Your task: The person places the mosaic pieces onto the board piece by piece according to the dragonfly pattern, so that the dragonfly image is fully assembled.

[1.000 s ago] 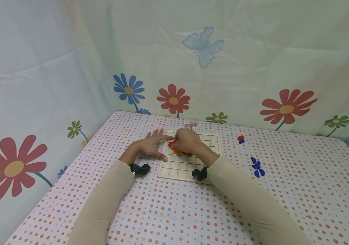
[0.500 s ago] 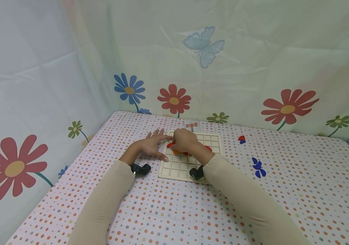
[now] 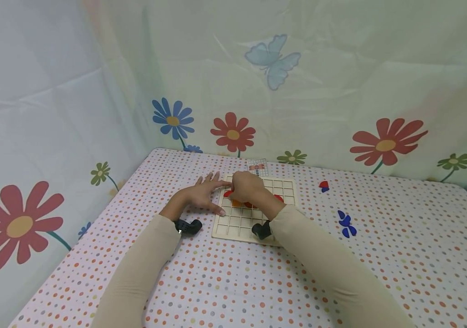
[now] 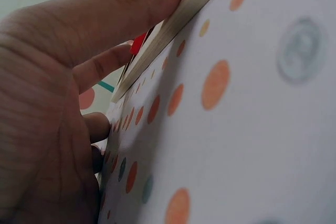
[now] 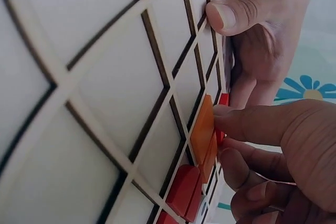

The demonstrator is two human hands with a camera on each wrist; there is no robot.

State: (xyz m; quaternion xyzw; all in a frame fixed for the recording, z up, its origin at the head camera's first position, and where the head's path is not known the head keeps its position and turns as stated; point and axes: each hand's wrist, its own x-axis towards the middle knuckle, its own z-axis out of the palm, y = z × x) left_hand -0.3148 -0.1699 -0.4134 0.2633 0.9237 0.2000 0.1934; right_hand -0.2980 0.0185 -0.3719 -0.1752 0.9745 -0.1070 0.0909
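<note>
My left hand point(image 3: 202, 193) lies spread at the left edge of a pale wooden grid board point(image 3: 233, 232), its thumb pressing the rim. In the left wrist view a bit of red shows by its index fingertip. Over the upper left cells my right hand point(image 3: 247, 187) pinches a small red piece point(image 5: 224, 100) with thumb and curled fingers, which partly cover it. Beside that sits an orange piece point(image 5: 202, 129) in a cell. Another red piece point(image 5: 182, 190) with a rounded edge follows along the same row. My right hand and forearm hide part of this row from above.
Behind the board lies a small printed grid card point(image 3: 258, 167). To the right, a loose red piece point(image 3: 323, 184) lies against a blue piece point(image 3: 325, 189), and several blue pieces point(image 3: 345, 220) lie nearer. A flowered cloth point(image 3: 311, 105) hangs along the table's back.
My right hand has shifted slightly left and its forearm has swung left, uncovering a red piece on the board's right side. My left hand stays in place.
</note>
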